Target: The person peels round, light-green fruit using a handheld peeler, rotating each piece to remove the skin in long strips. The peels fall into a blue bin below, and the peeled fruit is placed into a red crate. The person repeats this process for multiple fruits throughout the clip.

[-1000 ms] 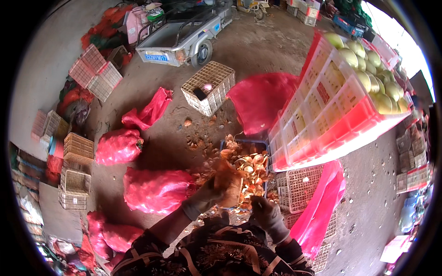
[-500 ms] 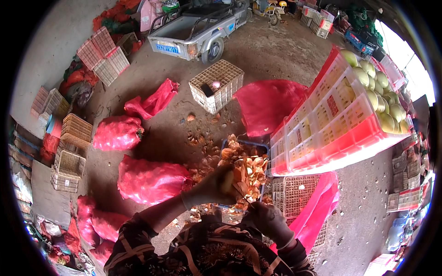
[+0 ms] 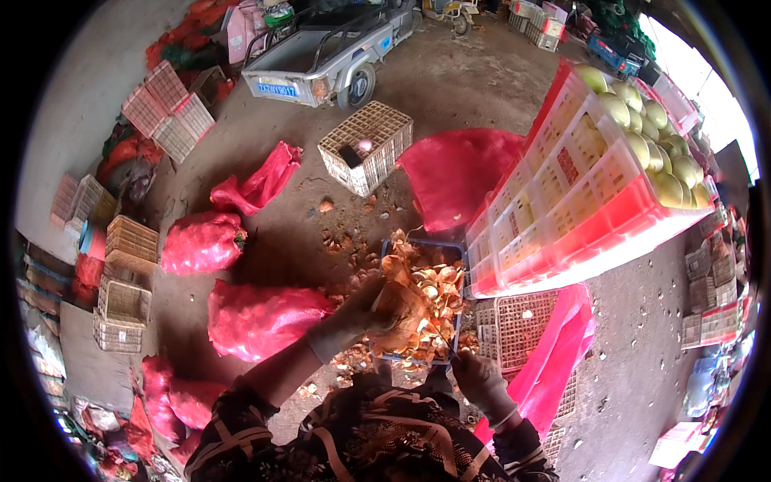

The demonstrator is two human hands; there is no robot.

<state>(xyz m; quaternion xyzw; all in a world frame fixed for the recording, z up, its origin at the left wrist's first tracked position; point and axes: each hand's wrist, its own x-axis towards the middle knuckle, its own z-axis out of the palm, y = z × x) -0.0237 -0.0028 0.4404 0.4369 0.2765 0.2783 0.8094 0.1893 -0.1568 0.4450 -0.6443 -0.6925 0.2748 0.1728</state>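
My left hand (image 3: pixel 353 317), gloved, is closed around what looks like an onion (image 3: pixel 399 309) wrapped in loose, papery brown skin; fingers and skin hide most of its body. My right hand (image 3: pixel 479 377), also gloved, grips a small knife (image 3: pixel 450 349), its thin dark blade pointing up toward the left hand and its handle hidden in the fist. Below both hands stands a blue crate (image 3: pixel 459 299) heaped with onion skins (image 3: pixel 440 283). More skins lie scattered on the floor to its left.
Filled red mesh sacks (image 3: pixel 265 317) lie at left. A tall white-and-red crate (image 3: pixel 554 193) of pale green melons (image 3: pixel 642 128) leans in at right, above a low plastic crate (image 3: pixel 522 329). An upturned beige crate (image 3: pixel 377 136) stands ahead, before a grey cargo tricycle (image 3: pixel 321 68).
The left hand has shifted slightly left, and more brown skin shows at its fingers. My right hand with the knife has moved a little right and down, away from it.
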